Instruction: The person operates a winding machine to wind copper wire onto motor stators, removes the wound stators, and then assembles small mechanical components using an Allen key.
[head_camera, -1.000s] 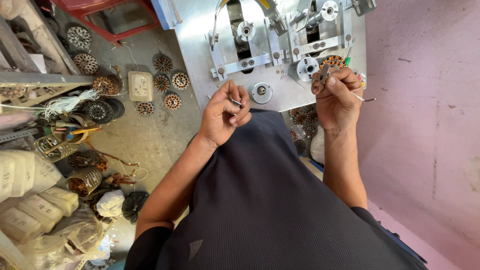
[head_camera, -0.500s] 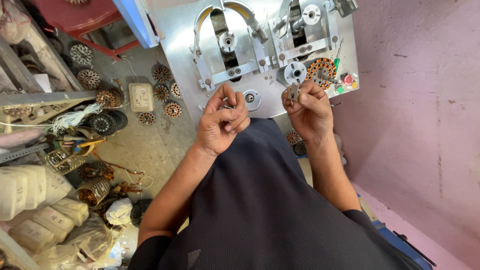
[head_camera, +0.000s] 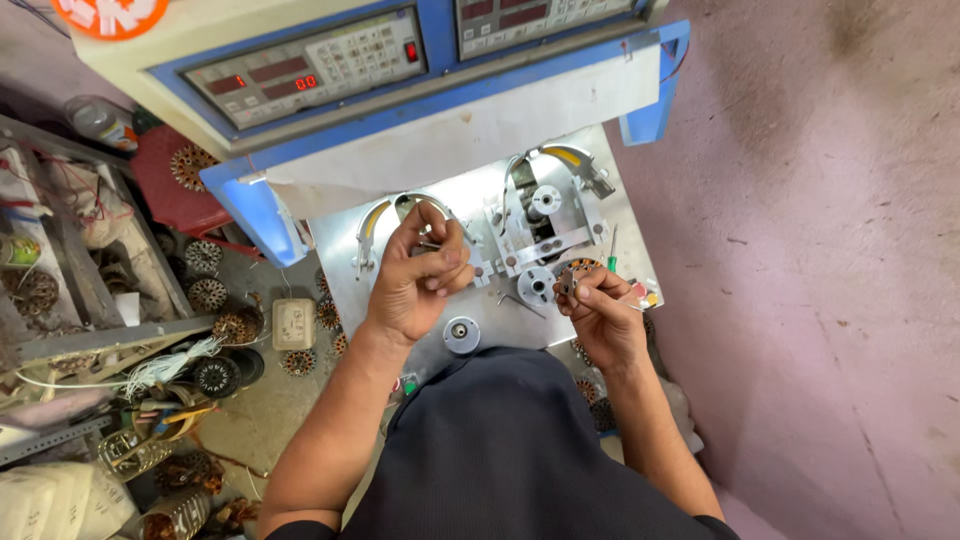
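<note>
My left hand is raised over the grey metal plate of a winding machine, its fingers closed on a small metal part at the left winding head. At the plate's right side my right hand pinches a small dark metal piece between thumb and fingers, just in front of a copper-wound stator. The right winding head with its curved arm stands between the two hands. A round metal disc lies on the plate below my left hand.
A blue and cream control box with red number displays sits behind the plate. Several wound stators and wire scraps litter the floor at the left, beside a metal rack. A pink wall is at the right.
The view has tilted up, bringing the control box into sight. My left hand has risen from the plate's front edge to the left winding head. My right hand stays by the stator.
</note>
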